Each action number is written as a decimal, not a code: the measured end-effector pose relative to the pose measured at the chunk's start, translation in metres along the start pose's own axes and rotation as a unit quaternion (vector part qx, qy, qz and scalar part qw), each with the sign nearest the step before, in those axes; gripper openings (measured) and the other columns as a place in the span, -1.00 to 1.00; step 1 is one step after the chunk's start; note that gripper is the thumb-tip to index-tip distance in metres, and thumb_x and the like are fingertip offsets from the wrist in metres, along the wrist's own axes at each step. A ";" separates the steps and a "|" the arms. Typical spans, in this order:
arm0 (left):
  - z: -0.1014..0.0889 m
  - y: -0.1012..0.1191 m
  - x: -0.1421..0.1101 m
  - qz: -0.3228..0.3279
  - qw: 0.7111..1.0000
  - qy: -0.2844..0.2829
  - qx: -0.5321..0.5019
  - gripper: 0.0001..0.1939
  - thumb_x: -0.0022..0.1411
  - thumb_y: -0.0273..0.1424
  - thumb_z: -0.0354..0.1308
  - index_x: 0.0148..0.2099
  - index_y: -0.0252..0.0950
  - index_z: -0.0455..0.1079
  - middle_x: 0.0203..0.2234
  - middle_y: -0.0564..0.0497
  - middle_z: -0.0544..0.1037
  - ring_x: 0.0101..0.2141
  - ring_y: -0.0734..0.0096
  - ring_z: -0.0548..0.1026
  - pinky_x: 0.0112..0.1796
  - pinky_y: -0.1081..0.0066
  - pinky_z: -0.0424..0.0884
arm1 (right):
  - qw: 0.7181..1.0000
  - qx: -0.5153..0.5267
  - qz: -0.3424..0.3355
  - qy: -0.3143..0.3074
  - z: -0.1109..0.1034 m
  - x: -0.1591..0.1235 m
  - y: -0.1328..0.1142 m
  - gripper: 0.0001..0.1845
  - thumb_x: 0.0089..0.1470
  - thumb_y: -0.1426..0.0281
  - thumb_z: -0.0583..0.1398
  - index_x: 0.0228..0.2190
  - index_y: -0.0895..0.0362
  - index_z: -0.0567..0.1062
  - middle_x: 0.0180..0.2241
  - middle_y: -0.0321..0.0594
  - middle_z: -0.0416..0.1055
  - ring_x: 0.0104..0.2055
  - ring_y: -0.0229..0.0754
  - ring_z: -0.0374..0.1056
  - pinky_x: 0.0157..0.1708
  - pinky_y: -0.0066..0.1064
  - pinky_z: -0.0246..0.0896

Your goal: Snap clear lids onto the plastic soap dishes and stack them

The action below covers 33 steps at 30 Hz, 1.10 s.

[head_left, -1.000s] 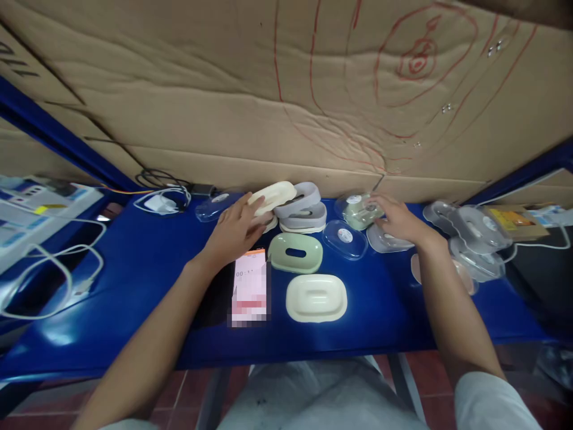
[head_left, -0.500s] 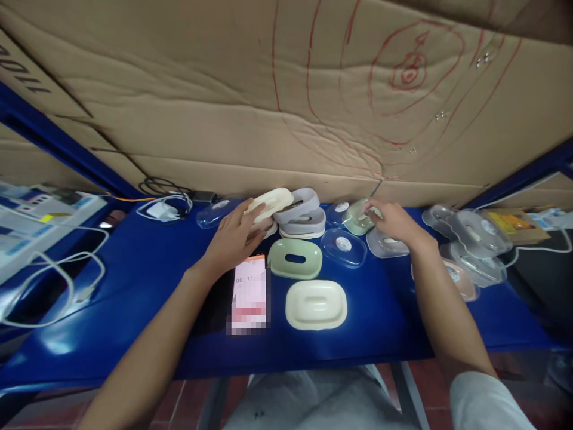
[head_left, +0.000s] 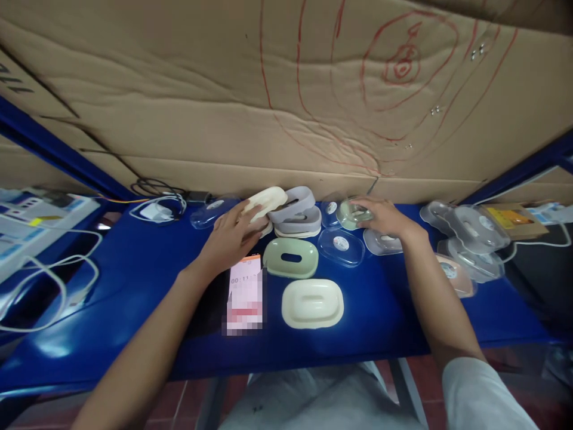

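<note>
My left hand [head_left: 233,233] lies with its fingers apart on the left end of a cream soap dish [head_left: 268,198], tilted on the pile; a pinkish dish shows partly beneath. Beside it are stacked grey soap dishes [head_left: 296,206]. My right hand [head_left: 382,214] has its fingers bent over a pale green soap dish [head_left: 351,216] at the back; some fingertips are hidden. Clear lids [head_left: 342,243] with round stickers lie beside it, and a greyish dish [head_left: 382,242] is under my wrist. Nearer me are a green slotted tray [head_left: 273,266] and a cream piece [head_left: 313,303].
A phone [head_left: 244,292] showing a timer lies left of the cream piece. Clear lids and covered dishes [head_left: 481,230] are piled at right, near a small cardboard box [head_left: 514,221]. White cables [head_left: 62,298] and a charger [head_left: 156,210] lie left. Cardboard [head_left: 201,77] walls the back.
The whole view has shifted slightly. My right hand has moved a little left over the pale green dish, its fingers lower on it. My left hand stays on the cream dish.
</note>
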<state>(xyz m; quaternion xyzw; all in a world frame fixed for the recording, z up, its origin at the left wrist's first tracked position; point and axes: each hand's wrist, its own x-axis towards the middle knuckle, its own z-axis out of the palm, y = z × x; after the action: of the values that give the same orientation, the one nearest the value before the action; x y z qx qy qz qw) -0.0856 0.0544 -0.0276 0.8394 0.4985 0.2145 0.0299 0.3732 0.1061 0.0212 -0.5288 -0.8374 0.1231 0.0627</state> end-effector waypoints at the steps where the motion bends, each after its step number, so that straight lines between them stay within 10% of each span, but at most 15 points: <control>1: -0.001 0.001 0.000 0.002 1.000 0.001 0.002 -0.34 0.53 -0.24 0.09 0.57 -0.14 0.07 0.48 -0.30 0.21 0.48 -0.18 0.22 0.37 -0.22 0.32 | 1.000 -0.001 0.001 0.002 -0.002 0.000 -0.001 -0.35 0.23 0.30 0.37 0.33 -0.07 0.48 0.39 -0.08 0.40 0.44 0.20 0.31 0.40 0.22 0.14; 9: -0.001 0.001 -0.001 0.009 1.000 0.004 0.028 -0.35 0.56 -0.21 0.06 0.58 -0.10 0.03 0.49 -0.28 0.20 0.48 -0.14 0.21 0.36 -0.17 0.35 | 0.996 -0.051 0.053 0.051 -0.016 -0.005 -0.016 -0.62 0.39 0.36 0.15 0.14 0.12 0.60 0.17 0.06 0.60 0.22 0.21 0.51 0.23 0.04 0.33; 13: -0.001 -0.001 -0.001 0.013 1.000 -0.007 0.024 -0.36 0.57 -0.19 0.03 0.58 -0.13 0.07 0.49 -0.28 0.20 0.48 -0.15 0.22 0.39 -0.17 0.32 | 0.997 -0.057 0.055 -0.023 -0.006 -0.012 -0.026 -0.70 0.25 0.45 0.27 -0.01 0.07 0.67 -0.03 -0.09 0.70 -0.01 0.04 0.62 0.02 -0.24 0.45; 18: -0.003 0.000 0.000 0.007 1.000 -0.012 0.025 -0.35 0.56 -0.18 0.04 0.58 -0.15 0.09 0.47 -0.27 0.23 0.47 -0.15 0.25 0.40 -0.15 0.31 | 0.990 -0.089 0.080 -0.070 0.018 -0.009 -0.032 -0.43 0.12 0.50 0.37 0.18 0.10 0.61 0.09 0.07 0.65 0.08 0.16 0.62 0.01 -0.17 0.49; 33: -0.003 -0.002 -0.001 0.010 1.000 -0.015 0.011 -0.33 0.55 -0.23 0.07 0.59 -0.02 0.01 0.48 -0.21 0.22 0.47 -0.12 0.25 0.39 -0.21 0.31 | 0.997 -0.071 -0.035 -0.015 -0.006 -0.006 -0.048 -0.60 0.50 0.31 0.10 0.18 0.11 0.62 0.09 0.04 0.65 0.13 0.13 0.56 0.13 -0.15 0.35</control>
<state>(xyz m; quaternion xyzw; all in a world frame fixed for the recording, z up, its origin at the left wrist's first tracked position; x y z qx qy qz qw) -0.0886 0.0539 -0.0258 0.8476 0.4922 0.1969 0.0255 0.3356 0.0823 0.0403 -0.5002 -0.8630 0.0690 0.0166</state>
